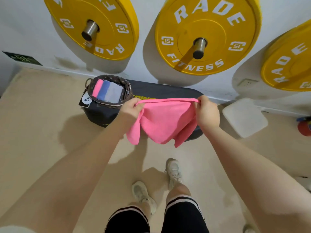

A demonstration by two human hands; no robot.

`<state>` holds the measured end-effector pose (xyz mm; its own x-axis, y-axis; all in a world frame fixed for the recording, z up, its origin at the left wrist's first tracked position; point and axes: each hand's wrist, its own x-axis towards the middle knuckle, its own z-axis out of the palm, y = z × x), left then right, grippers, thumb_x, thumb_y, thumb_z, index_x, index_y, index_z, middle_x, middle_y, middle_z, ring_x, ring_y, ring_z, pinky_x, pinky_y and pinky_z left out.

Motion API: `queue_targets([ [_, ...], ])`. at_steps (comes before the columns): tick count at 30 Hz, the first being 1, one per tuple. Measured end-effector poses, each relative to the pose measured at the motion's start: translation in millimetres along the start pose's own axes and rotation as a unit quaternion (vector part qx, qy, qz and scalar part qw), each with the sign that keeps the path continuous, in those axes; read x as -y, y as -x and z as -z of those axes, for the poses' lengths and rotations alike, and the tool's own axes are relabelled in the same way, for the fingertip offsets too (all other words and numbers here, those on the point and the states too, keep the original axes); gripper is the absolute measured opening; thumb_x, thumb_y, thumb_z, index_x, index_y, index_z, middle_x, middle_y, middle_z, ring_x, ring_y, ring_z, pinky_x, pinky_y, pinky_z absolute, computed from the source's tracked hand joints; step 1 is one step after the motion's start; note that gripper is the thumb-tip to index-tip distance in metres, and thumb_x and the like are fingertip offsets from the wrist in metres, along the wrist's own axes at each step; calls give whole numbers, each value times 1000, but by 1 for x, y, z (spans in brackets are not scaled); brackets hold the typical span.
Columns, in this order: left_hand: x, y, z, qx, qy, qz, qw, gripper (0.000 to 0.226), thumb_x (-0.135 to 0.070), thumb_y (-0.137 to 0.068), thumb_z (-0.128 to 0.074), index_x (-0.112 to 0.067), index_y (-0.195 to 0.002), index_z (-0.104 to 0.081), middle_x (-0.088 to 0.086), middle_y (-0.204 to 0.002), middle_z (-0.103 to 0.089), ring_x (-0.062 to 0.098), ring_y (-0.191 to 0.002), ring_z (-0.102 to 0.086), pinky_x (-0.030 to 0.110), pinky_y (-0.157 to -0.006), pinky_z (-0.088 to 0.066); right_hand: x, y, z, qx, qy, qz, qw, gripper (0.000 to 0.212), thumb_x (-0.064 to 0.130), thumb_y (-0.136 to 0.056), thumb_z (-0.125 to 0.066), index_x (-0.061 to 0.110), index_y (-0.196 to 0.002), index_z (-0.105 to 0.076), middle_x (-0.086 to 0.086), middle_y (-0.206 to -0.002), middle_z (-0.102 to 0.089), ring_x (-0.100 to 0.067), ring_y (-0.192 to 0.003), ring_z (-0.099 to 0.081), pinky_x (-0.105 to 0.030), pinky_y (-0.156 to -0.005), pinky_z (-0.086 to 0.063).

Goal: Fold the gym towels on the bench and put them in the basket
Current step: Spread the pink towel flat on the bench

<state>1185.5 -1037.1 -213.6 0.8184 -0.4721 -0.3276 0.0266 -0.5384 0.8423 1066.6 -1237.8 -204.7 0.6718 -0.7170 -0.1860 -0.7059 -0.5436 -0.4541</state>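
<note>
Head view, nearest first: two pale sneakers (173, 172) and black shorts with striped hems (183, 214) stand on the beige floor (33, 132) below the grip. Higher up, the left hand (130, 109) and the right hand (207, 111) each pinch one end of the top edge of a bright pink terry towel (165, 121), fingers curled tight around the cloth. That edge runs taut and level between the two hands, and the rest of the towel hangs in loose folds beneath the grip, in front of a long black padded bench (161, 91). Yellow lettering on the bench shows just above the stretched edge, mostly hidden and unreadable. Beyond the left hand, on the bench's end, sits a brown woven basket with a dotted fabric rim (107, 78), holding folded pink, blue and pale grey towels (107, 90) side by side. A white tag (86, 99) hangs at the basket's outer side. Farthest from the grip, round yellow weight plates (205, 34) hang on metal pegs on the white wall, printed "RADE FITNESS" and "15".
</note>
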Motion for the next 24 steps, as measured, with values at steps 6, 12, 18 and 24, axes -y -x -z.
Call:
queue_targets([
  [6,-1,-70,-6,47,33,54,997,8,-31,-75,-41,-26,-75,-47,-11,-68,-51,-4,-62,-47,12,-60,-37,-9,-57,-27,51,92,60,993,30,1,-88,-36,7,-112,-54,-18,-101,-63,-37,-91,-56,-38,-71,-44],
  [12,21,-151,-24,17,-18,39,999,23,-15,-96,-40,-17,-74,-46,-4,-69,-43,10,-64,-39,28,-64,-32,-28,-140,-58,113,71,17,991,28,-2,-85,-43,3,-109,-57,-20,-105,-63,-38,-92,-57,-35,-72,-43],
  [18,78,-199,-42,141,-175,39,974,30,-29,-93,-46,-14,-67,-43,0,-69,-46,19,-71,-43,29,-61,-30,-57,-171,-90,210,87,-42,973,38,4,-92,-31,10,-129,-39,-21,-119,-60,-38,-103,-56,-37,-85,-42],
  [24,114,-218,-67,210,-253,74,941,30,-26,-86,-50,-16,-59,-44,4,-62,-40,18,-66,-35,29,-60,-29,-87,-191,-140,267,81,-72,958,23,9,-91,-38,2,-97,-59,-22,-113,-62,-37,-105,-55,-33,-83,-41],
])
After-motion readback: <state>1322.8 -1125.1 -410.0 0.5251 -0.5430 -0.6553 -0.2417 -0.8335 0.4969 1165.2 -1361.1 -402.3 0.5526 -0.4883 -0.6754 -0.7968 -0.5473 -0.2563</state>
